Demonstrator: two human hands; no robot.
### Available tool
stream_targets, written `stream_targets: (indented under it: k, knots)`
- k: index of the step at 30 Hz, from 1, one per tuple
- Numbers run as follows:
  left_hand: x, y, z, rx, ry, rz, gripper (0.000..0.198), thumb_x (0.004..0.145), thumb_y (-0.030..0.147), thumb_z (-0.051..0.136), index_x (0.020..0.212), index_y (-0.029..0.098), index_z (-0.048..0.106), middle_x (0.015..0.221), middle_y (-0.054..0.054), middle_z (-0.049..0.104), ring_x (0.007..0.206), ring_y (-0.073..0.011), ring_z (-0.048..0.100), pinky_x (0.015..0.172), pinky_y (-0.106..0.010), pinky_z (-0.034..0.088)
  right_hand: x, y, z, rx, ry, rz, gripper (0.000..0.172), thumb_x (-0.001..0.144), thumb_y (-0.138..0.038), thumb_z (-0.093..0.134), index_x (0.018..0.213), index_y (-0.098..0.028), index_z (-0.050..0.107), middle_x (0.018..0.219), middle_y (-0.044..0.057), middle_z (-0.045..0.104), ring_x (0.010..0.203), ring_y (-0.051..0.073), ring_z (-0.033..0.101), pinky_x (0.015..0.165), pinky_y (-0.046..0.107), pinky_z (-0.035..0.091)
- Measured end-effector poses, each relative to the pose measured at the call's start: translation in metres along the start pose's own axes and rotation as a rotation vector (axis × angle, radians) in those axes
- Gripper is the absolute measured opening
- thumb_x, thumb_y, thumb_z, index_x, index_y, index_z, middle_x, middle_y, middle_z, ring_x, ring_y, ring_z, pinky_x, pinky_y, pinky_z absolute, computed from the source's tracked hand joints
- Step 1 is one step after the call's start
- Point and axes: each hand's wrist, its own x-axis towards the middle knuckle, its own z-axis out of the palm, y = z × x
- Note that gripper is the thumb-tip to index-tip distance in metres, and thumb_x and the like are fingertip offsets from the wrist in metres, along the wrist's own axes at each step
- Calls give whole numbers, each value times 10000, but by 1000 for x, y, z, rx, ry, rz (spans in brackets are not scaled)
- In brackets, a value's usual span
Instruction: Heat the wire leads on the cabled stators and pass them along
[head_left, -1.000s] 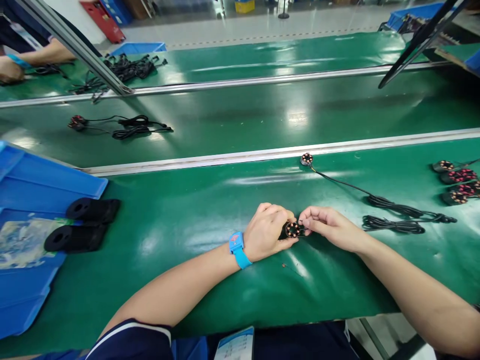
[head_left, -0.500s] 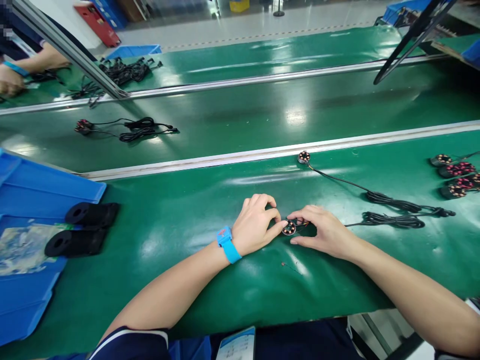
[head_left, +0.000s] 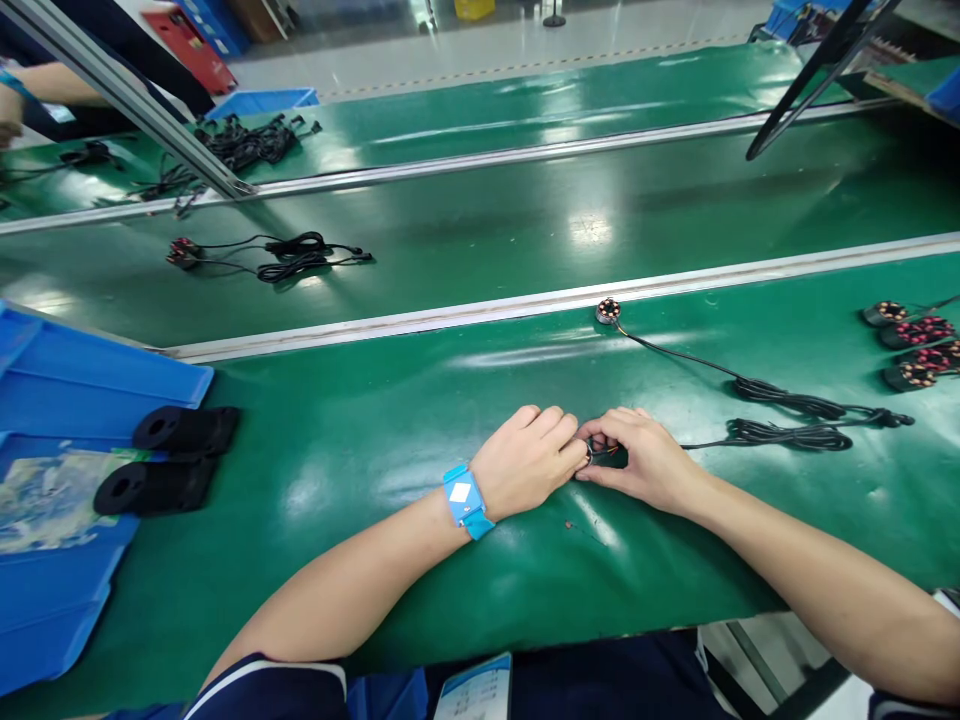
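Note:
A small round motor stator (head_left: 589, 456) with copper coils lies on the green bench mat, mostly hidden between my hands. My left hand (head_left: 529, 458), with a blue strap at the wrist, has its fingers curled over the stator's left side. From the right, the thumb and forefinger of my right hand (head_left: 637, 462) pinch its edge. Thin coloured wires run from it under my right palm to a bundled black cable (head_left: 791, 436). A second stator (head_left: 608, 311) with its own cable bundle (head_left: 787, 400) rests near the white rail.
Several stators (head_left: 911, 350) are grouped at the right. At left, two black plastic housings (head_left: 184, 430) lie by blue bins (head_left: 97, 365). Beyond the rail, stators with cables (head_left: 184, 253) lie on the green belt. A co-worker's arm (head_left: 60, 85) shows at upper left, near a black cable pile (head_left: 251, 145).
My left hand has turned knuckles-up and closed over the stator, covering most of it. My right fingers have closed in on it. The stators on the belt have shifted right; the co-worker's arm moved up.

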Motion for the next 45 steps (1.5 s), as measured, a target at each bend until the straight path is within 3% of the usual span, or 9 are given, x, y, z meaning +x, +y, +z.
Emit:
stream_targets:
  k: [4,8,12,14,17,26,34,38,45]
  knots:
    - [-2,-12,-6,-73,107,-143,349,1026,441,395,904,181,593,979,-75,617,907,-243,529,743,-389,338,-4,-4,-21,9,-48,-67,616,751,-533,788,1255,-259,562,1181,71,634,1079,270,575,905,423,443]
    - [-5,-33,-8,-334,310,-442,247,1021,300,379,916,182,570,945,-52,630,899,-214,554,795,-375,353,14,18,-63,-38,252,41,623,848,-569,656,1359,-243,510,1312,101,582,1186,296,554,1019,470,447]
    - [-6,-39,0,-459,409,-514,141,991,277,463,940,191,563,979,-43,634,964,-207,576,867,-362,372,63,69,-86,-216,400,240,789,811,-574,657,1448,-164,435,1420,165,509,1271,381,497,1057,570,408]
    - [-6,-37,5,-430,400,-486,115,972,302,528,979,198,577,1017,-43,642,1001,-215,582,892,-367,371,86,88,-85,-198,356,302,792,812,-523,658,1456,-127,424,1405,180,526,1246,375,527,1044,558,434]
    - [-6,-35,10,-398,404,-455,174,950,333,594,1057,196,584,1064,-54,647,1041,-226,590,899,-369,381,104,94,-72,-193,282,234,558,871,-364,576,1380,-140,522,1320,144,603,1171,322,591,1024,513,471]
    - [-6,-38,22,-324,340,-349,226,969,346,598,1163,236,638,1247,-89,583,1164,-252,541,978,-408,400,59,26,-19,-84,55,-124,446,956,-261,480,1397,-203,507,1352,100,579,1254,251,538,1076,456,456]
    - [3,-33,27,-400,167,-279,158,928,309,673,1036,207,620,1164,-38,659,1130,-220,575,943,-387,403,32,14,-18,72,24,-29,499,879,-246,597,1368,-209,507,1076,62,658,961,195,631,893,360,528]
    - [6,-30,23,-360,268,-321,182,894,275,714,975,200,569,1068,-15,692,1022,-199,613,900,-377,388,38,13,-16,169,7,57,393,861,-266,609,1250,-212,585,935,20,654,718,139,592,699,287,501]
    - [6,-23,18,-150,376,-278,157,935,241,639,1054,203,544,1028,-22,711,930,-205,621,874,-402,355,38,13,-21,238,3,156,208,844,-383,631,924,-193,659,809,9,630,641,122,499,612,272,392]
